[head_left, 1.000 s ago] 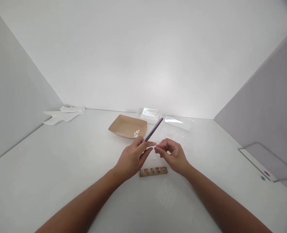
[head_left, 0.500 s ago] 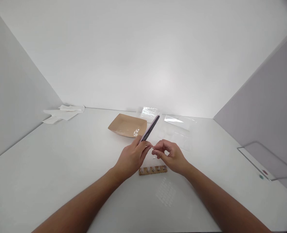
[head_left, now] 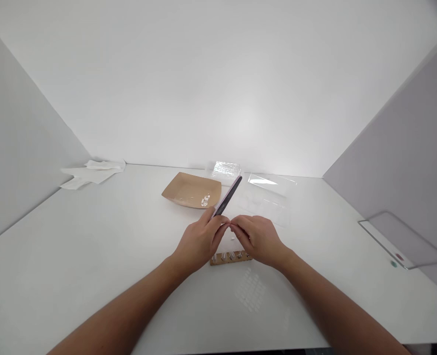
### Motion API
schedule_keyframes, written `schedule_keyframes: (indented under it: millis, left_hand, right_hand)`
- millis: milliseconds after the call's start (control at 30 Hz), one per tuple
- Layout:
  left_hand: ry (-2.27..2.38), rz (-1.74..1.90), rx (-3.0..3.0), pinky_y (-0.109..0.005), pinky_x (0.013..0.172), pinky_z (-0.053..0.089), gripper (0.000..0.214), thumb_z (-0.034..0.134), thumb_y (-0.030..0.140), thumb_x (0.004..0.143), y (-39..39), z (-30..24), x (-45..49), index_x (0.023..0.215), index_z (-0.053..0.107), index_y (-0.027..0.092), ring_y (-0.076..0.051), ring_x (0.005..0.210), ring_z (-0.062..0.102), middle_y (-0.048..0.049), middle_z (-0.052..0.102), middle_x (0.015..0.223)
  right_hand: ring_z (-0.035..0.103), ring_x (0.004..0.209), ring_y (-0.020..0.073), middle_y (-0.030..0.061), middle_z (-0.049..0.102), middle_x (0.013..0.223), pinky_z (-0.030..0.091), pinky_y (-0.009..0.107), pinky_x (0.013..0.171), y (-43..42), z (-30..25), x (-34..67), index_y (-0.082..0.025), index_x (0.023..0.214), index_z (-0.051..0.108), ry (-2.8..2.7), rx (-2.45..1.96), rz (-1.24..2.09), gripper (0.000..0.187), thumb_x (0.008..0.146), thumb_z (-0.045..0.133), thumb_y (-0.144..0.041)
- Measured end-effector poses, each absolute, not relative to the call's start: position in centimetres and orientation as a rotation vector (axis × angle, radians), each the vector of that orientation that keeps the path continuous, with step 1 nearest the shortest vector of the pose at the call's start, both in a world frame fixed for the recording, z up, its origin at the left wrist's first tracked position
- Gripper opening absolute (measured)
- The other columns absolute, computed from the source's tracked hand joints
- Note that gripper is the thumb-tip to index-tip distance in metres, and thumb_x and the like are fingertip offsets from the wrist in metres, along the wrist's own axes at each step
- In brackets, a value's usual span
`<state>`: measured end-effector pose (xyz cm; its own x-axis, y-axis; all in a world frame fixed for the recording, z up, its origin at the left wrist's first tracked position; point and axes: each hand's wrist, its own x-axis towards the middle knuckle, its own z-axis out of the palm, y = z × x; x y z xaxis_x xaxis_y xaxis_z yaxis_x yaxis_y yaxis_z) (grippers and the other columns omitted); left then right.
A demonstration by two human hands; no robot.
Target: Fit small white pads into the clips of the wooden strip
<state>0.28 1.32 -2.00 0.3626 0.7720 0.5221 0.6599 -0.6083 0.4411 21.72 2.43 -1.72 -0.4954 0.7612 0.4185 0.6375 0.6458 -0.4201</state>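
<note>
My left hand (head_left: 200, 241) is closed round a dark nail file (head_left: 229, 198) with a pale edge, which slants up and to the right. Its thumb and forefinger are pinched together and meet the fingertips of my right hand (head_left: 260, 240). The right fingers are pinched too; anything between them is too small to make out. Just below the hands lies a brown strip (head_left: 228, 261) bearing several small clear, nail-shaped pieces, partly covered by the hands. A tiny white piece (head_left: 232, 238) shows between the hands and the strip.
Behind the hands stands a brown cardboard tray (head_left: 179, 190) with small white pieces in it. Clear plastic packaging (head_left: 266, 187) and a shiny clear packet (head_left: 226, 169) lie at the back. White tissues (head_left: 92, 172) are far left; a wire frame (head_left: 384, 246) leans at the right wall.
My right hand has turned and its fingers have closed in, so its fingertips now touch those of my left hand. The left hand still holds the nail file. The view has shifted slightly.
</note>
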Motion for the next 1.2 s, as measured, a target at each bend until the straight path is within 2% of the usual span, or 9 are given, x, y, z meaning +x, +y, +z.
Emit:
schedule_keyframes:
  millis: [100, 200, 233, 400, 633, 767, 967, 1100, 1200]
  left_hand:
    - [1.284, 1.116, 2.379, -0.023, 0.059, 0.045, 0.023, 0.043, 0.028, 0.11, 1.2, -1.7, 0.3, 0.123, 0.062, 0.024, -0.012, 0.064, 0.056, -0.0038, 0.063, 0.1]
    - [1.255, 1.182, 2.3, -0.027, 0.075, 0.053, 0.03, 0.041, 0.024, 0.11, 1.1, -1.5, 0.2, 0.139, 0.05, 0.026, -0.017, 0.09, 0.068, -0.0061, 0.068, 0.116]
    - [1.255, 1.195, 2.278, -0.029, 0.078, 0.054, 0.033, 0.042, 0.024, 0.11, 1.1, -1.5, 0.2, 0.142, 0.046, 0.027, -0.018, 0.092, 0.068, -0.006, 0.068, 0.116]
    - [1.285, 1.137, 2.212, -0.028, 0.066, 0.05, 0.039, 0.039, 0.026, 0.11, 0.9, -1.5, 0.3, 0.148, 0.037, 0.027, -0.015, 0.066, 0.06, -0.0007, 0.066, 0.092]
    - [1.325, 0.882, 2.153, -0.029, 0.065, 0.051, 0.053, 0.035, 0.031, 0.11, 0.6, -0.9, 0.3, 0.162, 0.022, 0.03, -0.018, 0.066, 0.064, -0.0017, 0.07, 0.095]
    - [1.339, 0.771, 2.203, -0.028, 0.067, 0.05, 0.052, 0.033, 0.03, 0.11, 0.4, -0.4, 0.4, 0.162, 0.028, 0.034, -0.019, 0.079, 0.069, -0.0026, 0.074, 0.108]
    - [1.316, 0.784, 2.32, -0.025, 0.059, 0.042, 0.046, 0.036, 0.03, 0.11, 0.4, -0.8, 0.6, 0.156, 0.041, 0.027, -0.018, 0.068, 0.066, -0.0018, 0.074, 0.093]
    - [1.308, 0.818, 2.251, -0.025, 0.063, 0.043, 0.037, 0.036, 0.033, 0.111, 0.6, -1.0, 0.6, 0.144, 0.052, 0.027, -0.016, 0.068, 0.063, 0.0005, 0.072, 0.089]
    - [1.322, 0.835, 2.207, -0.024, 0.063, 0.042, 0.031, 0.038, 0.035, 0.111, 0.9, -0.9, 0.6, 0.133, 0.059, 0.028, -0.015, 0.066, 0.058, 0.003, 0.068, 0.081]
  right_hand:
    - [0.052, 0.061, 0.0132, -0.0022, 0.063, 0.07, 0.036, 0.027, 0.06, 2.6, -1.3, 22.1, -0.023, 0.089, 0.062, -2.198, -1.048, 0.435, 0.027, 0.109, 0.045, -0.031]
    - [0.051, 0.063, 0.013, -0.0018, 0.059, 0.07, 0.039, 0.027, 0.06, 2.8, -1.1, 22.4, -0.023, 0.086, 0.062, -2.087, -1.026, 0.597, 0.028, 0.108, 0.048, -0.033]
    - [0.05, 0.063, 0.0129, -0.0017, 0.058, 0.07, 0.039, 0.027, 0.06, 2.8, -1.1, 22.5, -0.023, 0.085, 0.061, -2.065, -1.014, 0.633, 0.028, 0.107, 0.048, -0.034]
    - [0.044, 0.06, 0.0121, -0.0025, 0.051, 0.067, 0.037, 0.027, 0.058, 2.7, -1.1, 22.5, -0.021, 0.083, 0.06, -2.018, -0.945, 0.664, 0.027, 0.106, 0.05, -0.032]
    - [0.034, 0.052, 0.01, -0.0062, 0.035, 0.059, 0.031, 0.025, 0.052, 2.5, -1.4, 22.4, -0.022, 0.074, 0.05, -1.952, -0.992, 0.505, 0.028, 0.102, 0.05, -0.025]
    - [0.033, 0.053, 0.0095, -0.0062, 0.036, 0.059, 0.03, 0.025, 0.053, 2.5, -1.6, 22.3, -0.021, 0.074, 0.05, -1.963, -0.979, 0.347, 0.026, 0.099, 0.051, -0.021]
    - [0.034, 0.052, 0.0093, -0.0054, 0.039, 0.056, 0.026, 0.026, 0.052, 2.8, -1.8, 21.9, -0.021, 0.066, 0.046, -1.925, -1.062, 0.03, 0.033, 0.099, 0.051, -0.021]
    - [0.035, 0.051, 0.0092, -0.0055, 0.043, 0.053, 0.024, 0.027, 0.053, 2.8, -1.9, 21.4, -0.02, 0.064, 0.048, -1.918, -1.102, -0.292, 0.035, 0.098, 0.055, -0.019]
    - [0.038, 0.053, 0.009, -0.0055, 0.047, 0.054, 0.024, 0.027, 0.054, 2.6, -1.8, 21.1, -0.019, 0.065, 0.05, -1.922, -1.149, -0.399, 0.033, 0.097, 0.059, -0.019]
